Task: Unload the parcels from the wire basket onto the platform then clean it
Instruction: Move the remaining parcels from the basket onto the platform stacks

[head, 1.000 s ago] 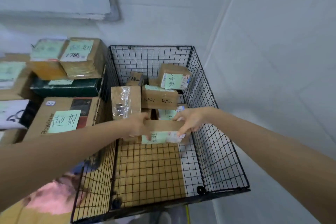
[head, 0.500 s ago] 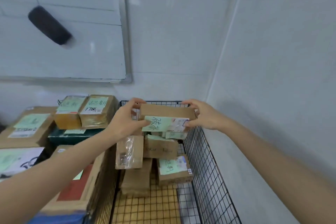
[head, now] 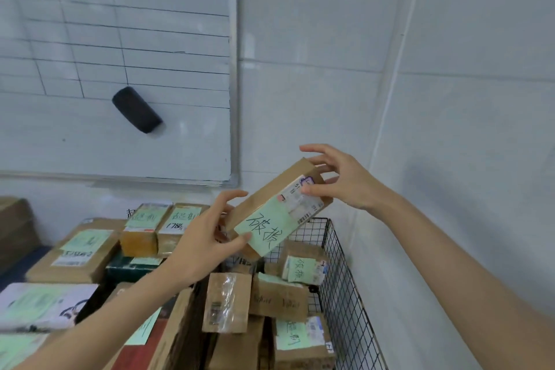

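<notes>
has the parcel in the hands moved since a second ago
Yes: up. The parcel was down inside the wire basket; now it is above its rim, tilted, between left hand and right hand.

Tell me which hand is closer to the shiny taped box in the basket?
Left. The left hand is just above the shiny taped box; the right hand is higher and further right.

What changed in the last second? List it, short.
The parcel rose out of the basket, then tipped so that its right end is now higher than its left. The left grip and right grip hold its ends as before, though the right one's fingers have spread. The other parcels in the basket stayed put.
</notes>
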The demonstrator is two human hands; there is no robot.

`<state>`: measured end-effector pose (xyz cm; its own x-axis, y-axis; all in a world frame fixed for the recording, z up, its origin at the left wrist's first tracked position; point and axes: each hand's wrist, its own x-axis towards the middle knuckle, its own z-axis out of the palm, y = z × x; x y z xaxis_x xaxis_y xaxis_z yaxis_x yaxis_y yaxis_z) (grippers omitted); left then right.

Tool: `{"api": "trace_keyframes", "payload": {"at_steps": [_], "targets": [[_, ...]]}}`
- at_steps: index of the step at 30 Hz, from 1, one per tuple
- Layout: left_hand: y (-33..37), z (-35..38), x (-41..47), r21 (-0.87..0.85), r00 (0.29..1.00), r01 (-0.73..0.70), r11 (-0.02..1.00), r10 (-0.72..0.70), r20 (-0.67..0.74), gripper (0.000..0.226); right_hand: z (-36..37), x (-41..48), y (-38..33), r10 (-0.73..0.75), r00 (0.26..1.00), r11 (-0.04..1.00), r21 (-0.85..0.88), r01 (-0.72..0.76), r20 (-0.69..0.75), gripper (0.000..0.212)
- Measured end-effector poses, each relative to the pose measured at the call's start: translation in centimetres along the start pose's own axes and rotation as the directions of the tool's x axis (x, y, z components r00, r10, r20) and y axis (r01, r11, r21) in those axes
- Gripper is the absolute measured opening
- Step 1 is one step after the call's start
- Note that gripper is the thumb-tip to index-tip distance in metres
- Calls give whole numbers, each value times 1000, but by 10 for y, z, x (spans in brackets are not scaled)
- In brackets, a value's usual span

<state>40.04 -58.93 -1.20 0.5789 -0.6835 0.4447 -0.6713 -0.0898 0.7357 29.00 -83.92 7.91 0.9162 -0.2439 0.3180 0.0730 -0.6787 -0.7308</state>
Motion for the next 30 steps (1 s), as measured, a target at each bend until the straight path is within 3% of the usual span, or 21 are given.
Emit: {"api": "trace_keyframes", "payload": {"at_steps": [6,16,22,30], "targets": [[4,-3,-13,-82,992,67,994,-75,-102,54,22,3,-11,-113,987,990,69,121,-112,65],[11,-10,-54,-255,950,235,938,-277,-146,48,81,-2,-1,-20,995,965,260,45,-98,54],[5,-25,-82,-298,886,308,904,-387,-257,46,138,-5,-16,-26,999,943,330,37,-36,68],[2,-72,-118,-298,806,341,891,-441,-394,45,212,4,-62,-140,982,911,405,77,127,93]]}}
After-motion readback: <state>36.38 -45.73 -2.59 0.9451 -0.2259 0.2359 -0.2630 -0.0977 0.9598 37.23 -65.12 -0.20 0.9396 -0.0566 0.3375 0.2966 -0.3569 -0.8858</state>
